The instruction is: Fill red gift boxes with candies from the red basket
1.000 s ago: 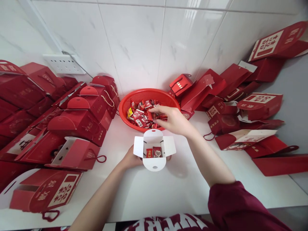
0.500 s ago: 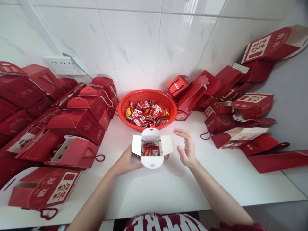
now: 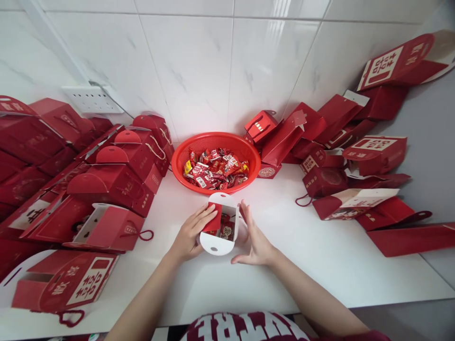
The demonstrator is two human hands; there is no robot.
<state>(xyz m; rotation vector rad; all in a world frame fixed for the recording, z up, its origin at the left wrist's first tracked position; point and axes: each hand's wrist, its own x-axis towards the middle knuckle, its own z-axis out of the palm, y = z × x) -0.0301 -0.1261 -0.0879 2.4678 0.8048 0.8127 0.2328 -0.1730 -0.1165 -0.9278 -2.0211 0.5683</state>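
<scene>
Left hand (image 3: 188, 237): mine is closed about the left of the small box (image 3: 216, 245), fingers lying over its folded red flap (image 3: 213, 225), thumb low at the near edge
Right hand (image 3: 260, 247): open and empty, fingers raised beside the box's right side, thumb spread apart
Box: between my hands, top partly open, wrapped sweets (image 3: 227, 230) inside
Red basket (image 3: 180, 162): just beyond on my tabletop (image 3: 227, 289), holding more sweets
</scene>
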